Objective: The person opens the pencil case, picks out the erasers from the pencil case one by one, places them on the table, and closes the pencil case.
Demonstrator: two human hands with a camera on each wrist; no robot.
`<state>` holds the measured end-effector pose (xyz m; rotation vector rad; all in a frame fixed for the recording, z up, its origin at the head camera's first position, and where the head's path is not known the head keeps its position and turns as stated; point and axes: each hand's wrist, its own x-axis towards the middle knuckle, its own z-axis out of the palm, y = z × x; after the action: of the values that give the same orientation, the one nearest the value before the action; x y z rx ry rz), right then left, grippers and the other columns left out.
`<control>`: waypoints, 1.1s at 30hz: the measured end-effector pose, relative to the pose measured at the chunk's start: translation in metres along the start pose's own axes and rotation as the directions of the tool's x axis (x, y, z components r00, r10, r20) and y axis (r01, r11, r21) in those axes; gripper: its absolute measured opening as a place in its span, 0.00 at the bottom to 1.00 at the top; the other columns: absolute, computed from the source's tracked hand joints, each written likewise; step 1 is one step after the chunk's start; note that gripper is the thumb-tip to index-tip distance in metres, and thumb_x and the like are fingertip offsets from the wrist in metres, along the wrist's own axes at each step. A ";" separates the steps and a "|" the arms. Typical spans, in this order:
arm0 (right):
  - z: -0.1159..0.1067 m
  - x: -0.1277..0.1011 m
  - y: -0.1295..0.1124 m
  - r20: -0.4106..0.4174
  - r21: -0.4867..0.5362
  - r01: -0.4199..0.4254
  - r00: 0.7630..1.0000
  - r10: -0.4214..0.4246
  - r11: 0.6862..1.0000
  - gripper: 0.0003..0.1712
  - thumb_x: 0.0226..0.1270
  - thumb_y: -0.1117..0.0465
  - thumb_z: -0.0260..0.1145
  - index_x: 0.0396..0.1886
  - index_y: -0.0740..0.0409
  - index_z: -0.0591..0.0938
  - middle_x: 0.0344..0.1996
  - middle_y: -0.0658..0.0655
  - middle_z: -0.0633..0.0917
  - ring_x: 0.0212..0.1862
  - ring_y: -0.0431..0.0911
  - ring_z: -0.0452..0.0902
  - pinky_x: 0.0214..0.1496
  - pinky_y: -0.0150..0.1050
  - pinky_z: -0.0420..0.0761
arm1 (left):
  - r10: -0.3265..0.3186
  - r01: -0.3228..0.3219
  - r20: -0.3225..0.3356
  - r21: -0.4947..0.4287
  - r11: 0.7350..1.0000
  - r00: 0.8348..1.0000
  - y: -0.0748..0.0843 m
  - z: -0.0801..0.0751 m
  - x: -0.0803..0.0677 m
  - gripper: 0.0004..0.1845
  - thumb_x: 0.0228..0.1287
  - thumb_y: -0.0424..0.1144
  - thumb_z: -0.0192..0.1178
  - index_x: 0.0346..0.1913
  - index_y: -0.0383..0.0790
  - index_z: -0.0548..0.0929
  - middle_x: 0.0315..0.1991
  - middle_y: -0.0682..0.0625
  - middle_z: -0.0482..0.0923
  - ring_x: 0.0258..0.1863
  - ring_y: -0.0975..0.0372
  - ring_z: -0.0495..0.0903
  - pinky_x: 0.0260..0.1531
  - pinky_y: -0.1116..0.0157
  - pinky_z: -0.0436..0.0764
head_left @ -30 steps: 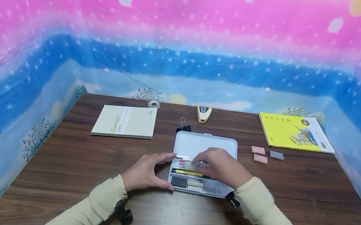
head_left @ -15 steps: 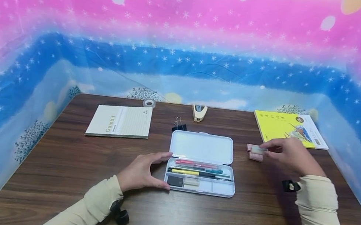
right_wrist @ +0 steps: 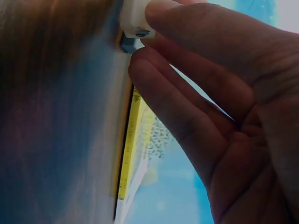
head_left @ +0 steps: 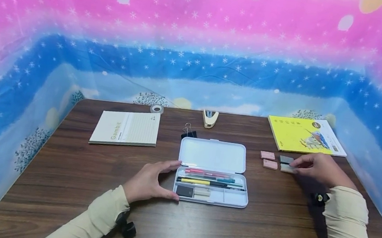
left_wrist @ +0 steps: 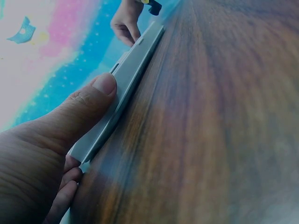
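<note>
An opened white pencil case [head_left: 235,198] lies mid-table, its lid [head_left: 213,155] tipped back. My left hand [head_left: 146,180] grips its left end, thumb on the front wall and fingers behind, as the left wrist view also shows. Inside are several pens, one with a yellow barrel [head_left: 196,181], plus a black eraser [head_left: 184,191] and a cream eraser [head_left: 202,192] in the front compartment. Off to the right, my right hand [head_left: 324,169] pinches a white eraser [right_wrist: 136,16] at the table surface. Just behind it sits a grey eraser [head_left: 285,159], with two pink erasers [head_left: 267,155] to the left.
A yellow-covered book [head_left: 292,134] lies at the back right. Toward the back left is a Gambit notebook [head_left: 126,129], with a tape roll [head_left: 157,109] by its corner. Behind the case stand a black binder clip [head_left: 189,134] and a cream stapler [head_left: 210,119].
My right hand has left the pencil case and carried the white eraser rightward, then down in front of the grey eraser. My left hand stays on the case; the view has shifted slightly.
</note>
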<state>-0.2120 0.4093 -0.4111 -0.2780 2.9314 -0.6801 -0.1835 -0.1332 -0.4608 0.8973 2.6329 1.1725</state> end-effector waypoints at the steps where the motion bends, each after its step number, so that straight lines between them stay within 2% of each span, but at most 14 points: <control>1: 0.001 0.001 0.001 0.002 -0.003 -0.008 1.000 0.008 1.000 0.09 0.65 0.67 0.77 0.44 0.55 0.94 0.43 0.58 0.91 0.42 0.49 0.80 0.41 0.42 0.80 | 0.001 -0.001 0.000 0.002 1.000 1.000 0.000 0.000 0.000 0.54 0.47 0.61 0.84 0.77 0.45 0.74 0.72 0.48 0.77 0.70 0.55 0.76 0.70 0.47 0.73; 14: 0.000 0.006 0.003 0.039 -0.028 -0.012 0.999 0.013 1.000 0.11 0.65 0.67 0.77 0.46 0.57 0.93 0.45 0.60 0.91 0.41 0.50 0.80 0.42 0.45 0.81 | -0.008 0.008 0.002 0.011 1.000 1.000 0.001 -0.001 0.001 0.54 0.47 0.58 0.85 0.77 0.46 0.73 0.72 0.48 0.76 0.69 0.54 0.77 0.71 0.48 0.73; 17: -0.001 0.004 -0.001 0.033 -0.025 -0.021 0.999 0.022 0.999 0.11 0.65 0.66 0.77 0.47 0.57 0.93 0.45 0.60 0.91 0.41 0.50 0.80 0.42 0.45 0.81 | -0.010 0.010 0.006 0.005 1.000 1.000 0.001 -0.001 0.000 0.54 0.47 0.58 0.85 0.77 0.46 0.73 0.72 0.47 0.76 0.69 0.54 0.77 0.71 0.48 0.73; 20: -0.004 0.002 -0.013 0.012 -0.018 -0.012 1.000 0.013 1.000 0.12 0.66 0.66 0.76 0.49 0.58 0.93 0.42 0.58 0.91 0.37 0.48 0.78 0.37 0.42 0.79 | -0.016 0.016 0.008 0.003 1.000 1.000 0.001 0.000 0.000 0.54 0.47 0.59 0.85 0.77 0.46 0.73 0.72 0.48 0.76 0.69 0.54 0.77 0.71 0.47 0.72; 23: -0.006 0.004 -0.039 -0.022 -0.044 0.059 0.998 -0.060 0.997 0.11 0.67 0.66 0.76 0.48 0.58 0.93 0.40 0.56 0.92 0.35 0.45 0.79 0.35 0.40 0.79 | -0.020 0.020 0.009 0.006 1.000 1.000 0.000 0.000 -0.001 0.54 0.47 0.59 0.85 0.77 0.47 0.73 0.72 0.48 0.76 0.70 0.54 0.76 0.71 0.47 0.72; 26: -0.004 0.004 -0.081 -0.047 -0.091 0.171 0.983 -0.176 0.981 0.11 0.67 0.67 0.76 0.48 0.58 0.93 0.40 0.55 0.92 0.34 0.42 0.80 0.34 0.39 0.80 | -0.017 0.017 0.007 0.009 1.000 1.000 -0.001 0.000 -0.001 0.54 0.47 0.58 0.85 0.77 0.46 0.73 0.72 0.48 0.76 0.70 0.55 0.76 0.71 0.48 0.72; 31: 0.018 0.001 -0.161 -0.019 -0.080 0.333 0.942 -0.336 0.939 0.13 0.65 0.70 0.77 0.48 0.56 0.93 0.42 0.54 0.93 0.37 0.41 0.84 0.39 0.40 0.87 | -0.001 0.001 -0.002 0.020 1.000 1.000 -0.002 0.000 0.000 0.54 0.47 0.59 0.85 0.77 0.46 0.73 0.72 0.48 0.76 0.70 0.55 0.76 0.70 0.48 0.73; 33: 0.033 0.000 -0.187 0.012 -0.080 0.408 0.913 -0.408 0.910 0.13 0.65 0.70 0.78 0.48 0.55 0.93 0.42 0.51 0.92 0.40 0.41 0.87 0.43 0.40 0.89 | -0.002 0.002 -0.003 0.020 1.000 1.000 -0.002 0.001 0.000 0.54 0.46 0.59 0.85 0.77 0.46 0.73 0.72 0.48 0.77 0.70 0.55 0.76 0.70 0.48 0.73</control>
<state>-0.1786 0.2304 -0.3567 -0.9196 2.9309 -0.6043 -0.1845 -0.1339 -0.4629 0.8969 2.6523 1.1498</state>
